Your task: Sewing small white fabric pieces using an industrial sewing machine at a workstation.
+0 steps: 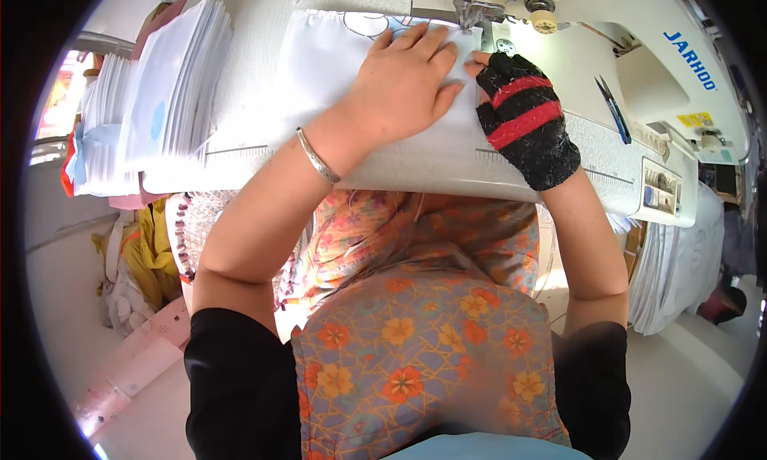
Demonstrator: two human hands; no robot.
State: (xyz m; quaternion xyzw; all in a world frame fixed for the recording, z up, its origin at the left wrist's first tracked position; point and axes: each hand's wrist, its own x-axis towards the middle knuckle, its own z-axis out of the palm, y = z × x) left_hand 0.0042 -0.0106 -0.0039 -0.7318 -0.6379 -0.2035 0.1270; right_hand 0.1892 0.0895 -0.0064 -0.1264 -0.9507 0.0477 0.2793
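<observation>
A white cloth (pixel 319 77) with a printed line drawing along its far edge lies on the sewing machine's bed. My left hand (pixel 403 85), bare with a silver bracelet (pixel 318 156) at the wrist, rests on it with the fingers stretched out. At the cloth's right edge, my right hand (pixel 527 116) wears a black fingerless glove with red stripes. Its fingers are bent in, thumb and fingertip closed at the cloth's edge. Just beyond both hands is the presser foot (pixel 466 21), over the far right corner of the cloth.
A stack of folded white cloths (pixel 180 77) stands at the left of the table. Thread snips (pixel 613 110) lie to the right, beside the machine arm (pixel 679 57). A small compartment with bobbins (pixel 661 187) is set in the right front corner. More white pieces (pixel 667 276) hang below right.
</observation>
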